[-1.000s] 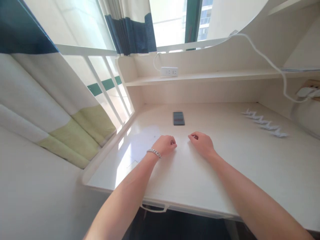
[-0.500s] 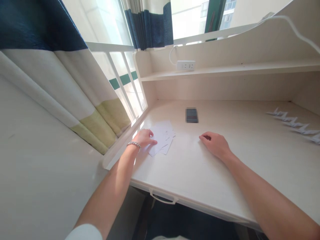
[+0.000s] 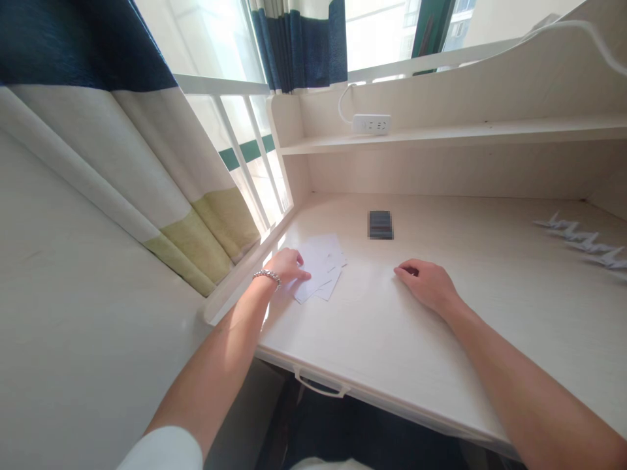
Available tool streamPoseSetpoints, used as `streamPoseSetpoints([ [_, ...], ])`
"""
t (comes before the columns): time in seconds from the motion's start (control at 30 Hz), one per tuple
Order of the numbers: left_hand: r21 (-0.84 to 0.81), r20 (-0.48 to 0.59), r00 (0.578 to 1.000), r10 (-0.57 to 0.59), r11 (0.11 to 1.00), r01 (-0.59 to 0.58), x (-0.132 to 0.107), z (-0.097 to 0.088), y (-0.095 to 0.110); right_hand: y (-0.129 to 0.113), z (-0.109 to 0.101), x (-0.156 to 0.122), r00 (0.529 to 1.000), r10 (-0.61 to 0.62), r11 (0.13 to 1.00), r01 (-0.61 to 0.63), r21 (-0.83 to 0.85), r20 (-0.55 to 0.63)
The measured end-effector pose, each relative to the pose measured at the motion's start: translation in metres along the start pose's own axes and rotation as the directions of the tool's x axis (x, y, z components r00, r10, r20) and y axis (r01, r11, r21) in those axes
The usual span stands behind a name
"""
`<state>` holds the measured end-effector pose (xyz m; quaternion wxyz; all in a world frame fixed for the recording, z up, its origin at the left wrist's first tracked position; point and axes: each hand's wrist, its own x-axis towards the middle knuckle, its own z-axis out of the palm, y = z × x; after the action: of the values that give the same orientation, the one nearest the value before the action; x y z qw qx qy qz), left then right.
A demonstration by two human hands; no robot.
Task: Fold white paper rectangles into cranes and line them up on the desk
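- The left hand (image 3: pixel 285 265), pinch parted, seemingly empty, lies at white sheets (image 3: pixel 321 258) on the desk (image 3: pixel 372 326), probably kept leftward for easy reach.
- The right hand (image 3: pixel 428 285) curls loosely; I can't tell whether it holds anything.
- Folded papers (image 3: pixel 582 240) line up rightward, perhaps out of harm's way.

The sheets (image 3: pixel 323 261) by my left hand (image 3: pixel 286 265) look like paper, thin, smooth and matt. My bracelet (image 3: pixel 268 276) is bright, polished metal, bumpy with links, and my sleeve (image 3: pixel 164 449) is plain matt cloth. The desk (image 3: pixel 372 326) before me looks like painted wood, smooth with a low sheen; the shelf (image 3: pixel 441 134) has a similar finish. The folded figures (image 3: pixel 582 239) look like creased paper. The power strip (image 3: pixel 371 124) seems smooth plastic. The curtain (image 3: pixel 122 137) is matt cloth in folds, the wall (image 3: pixel 88 281) smooth and faintly shiny. I can't tell what the blurred dark square (image 3: pixel 381 225) is made of.
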<state>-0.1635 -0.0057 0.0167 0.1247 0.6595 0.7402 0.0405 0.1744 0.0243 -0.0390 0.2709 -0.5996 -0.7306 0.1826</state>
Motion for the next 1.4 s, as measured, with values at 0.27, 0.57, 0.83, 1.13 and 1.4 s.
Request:
streamPoseSetpoints([
  [0.27,-0.016,-0.003,0.999,-0.043,0.999,0.043,0.004,-0.001,0.000,0.000,-0.001,0.000,1.000,0.004,1.000,-0.004,-0.015,0.021],
  [0.57,-0.063,0.000,0.996,-0.084,0.994,0.084,0.001,-0.003,0.004,0.000,0.000,0.000,1.000,-0.005,1.000,0.006,-0.023,0.030],
  [0.83,-0.366,-0.139,0.990,-0.019,0.930,-0.034,-0.004,-0.009,0.006,-0.004,-0.004,-0.002,1.000,0.007,0.998,-0.008,0.058,0.029],
  [1.13,-0.585,0.005,0.935,0.356,0.759,-0.286,0.007,0.006,0.097,-0.032,-0.010,-0.013,0.973,-0.081,0.793,-0.068,0.606,0.214],
  [1.4,-0.834,-0.147,0.967,0.209,0.499,-0.235,0.047,0.050,0.125,-0.002,-0.033,-0.007,0.944,0.161,0.678,-0.319,0.662,0.289],
])
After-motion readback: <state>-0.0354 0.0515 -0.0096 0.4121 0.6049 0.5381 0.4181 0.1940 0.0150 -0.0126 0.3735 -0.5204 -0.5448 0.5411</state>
